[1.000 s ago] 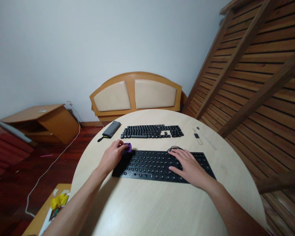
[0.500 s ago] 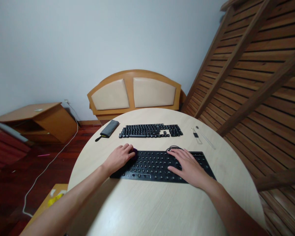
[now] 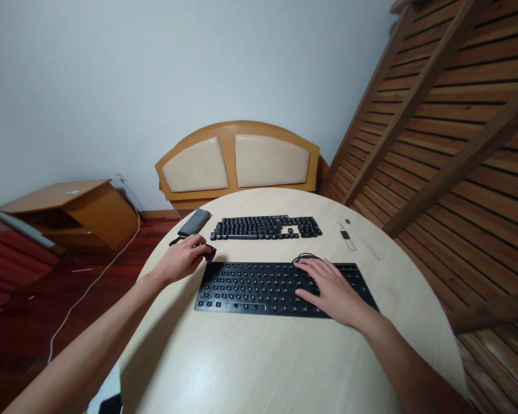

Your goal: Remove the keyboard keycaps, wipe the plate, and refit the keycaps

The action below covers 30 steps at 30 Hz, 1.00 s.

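Note:
A black keyboard base [image 3: 246,287], stripped of its keycaps, lies on the round table [image 3: 242,362]. My right hand [image 3: 330,284] rests on its right part with the fingers spread. Just off the base's upper left corner, my left hand [image 3: 182,257] is closed on a small purple cloth [image 3: 210,255], mostly hidden by the fingers. Behind the base, the loose black keycaps [image 3: 246,227] are laid out in keyboard order, with a gap right of the middle. A black cable [image 3: 304,256] curls at the base's back edge.
A grey pouch [image 3: 194,222] lies at the table's back left. Toward the right are a wire keycap puller [image 3: 345,234] and a thin clear rod [image 3: 366,244]. Beyond the table stand a padded headboard [image 3: 271,158] and a slatted wooden frame [image 3: 449,144].
My left hand has moved left with the purple cloth, off the keyboard base, uncovering its left end. My right hand stays in place on the base.

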Tool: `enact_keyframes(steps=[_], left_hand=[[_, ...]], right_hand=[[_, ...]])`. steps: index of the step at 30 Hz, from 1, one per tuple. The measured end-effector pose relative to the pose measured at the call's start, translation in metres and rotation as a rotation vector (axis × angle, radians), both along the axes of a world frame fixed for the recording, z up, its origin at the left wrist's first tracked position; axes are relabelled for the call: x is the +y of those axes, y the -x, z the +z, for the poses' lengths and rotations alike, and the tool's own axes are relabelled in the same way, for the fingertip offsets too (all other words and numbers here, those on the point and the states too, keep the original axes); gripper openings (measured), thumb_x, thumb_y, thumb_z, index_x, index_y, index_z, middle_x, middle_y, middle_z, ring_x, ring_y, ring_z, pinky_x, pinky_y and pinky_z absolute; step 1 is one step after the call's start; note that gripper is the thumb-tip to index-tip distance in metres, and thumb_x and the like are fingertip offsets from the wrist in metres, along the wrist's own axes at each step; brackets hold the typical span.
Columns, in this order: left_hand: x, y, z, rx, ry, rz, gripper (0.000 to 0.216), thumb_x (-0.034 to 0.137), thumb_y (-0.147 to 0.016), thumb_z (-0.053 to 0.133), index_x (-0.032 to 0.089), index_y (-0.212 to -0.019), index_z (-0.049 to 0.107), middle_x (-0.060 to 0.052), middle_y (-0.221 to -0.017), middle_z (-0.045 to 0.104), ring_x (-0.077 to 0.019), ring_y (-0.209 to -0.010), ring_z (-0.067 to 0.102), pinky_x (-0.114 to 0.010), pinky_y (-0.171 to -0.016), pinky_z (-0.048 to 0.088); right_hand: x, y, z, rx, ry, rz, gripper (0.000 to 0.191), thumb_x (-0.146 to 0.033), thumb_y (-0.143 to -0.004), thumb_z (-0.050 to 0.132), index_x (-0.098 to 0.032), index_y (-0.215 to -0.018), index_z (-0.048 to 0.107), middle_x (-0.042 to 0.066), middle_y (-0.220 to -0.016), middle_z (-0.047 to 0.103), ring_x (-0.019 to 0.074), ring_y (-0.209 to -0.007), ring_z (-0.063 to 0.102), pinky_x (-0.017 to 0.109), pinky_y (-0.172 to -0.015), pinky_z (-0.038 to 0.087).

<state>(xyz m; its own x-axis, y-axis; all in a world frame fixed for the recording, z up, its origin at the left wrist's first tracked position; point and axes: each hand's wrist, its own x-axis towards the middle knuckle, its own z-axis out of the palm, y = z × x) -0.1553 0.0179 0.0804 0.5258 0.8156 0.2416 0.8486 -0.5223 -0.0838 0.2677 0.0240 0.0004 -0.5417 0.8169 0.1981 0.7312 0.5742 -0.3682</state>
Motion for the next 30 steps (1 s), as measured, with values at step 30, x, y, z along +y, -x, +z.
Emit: enact_keyframes(steps=[30], left_hand=[[-0.033,0.051,-0.041,-0.017,0.210,0.196,0.034,0.016,-0.089,0.048,0.026,-0.105,0.077,-0.006,-0.100,0.066,-0.0191,-0.082,0.067,-0.027,-0.072,0.053]], right_hand=[[0.001,0.000,0.002,-0.006,-0.006,-0.004,0.059,-0.064,-0.092,0.049,-0.030,-0.140,0.051,0.008,-0.148,0.052,0.0296,-0.139,0.045,0.055,-0.121,0.023]])
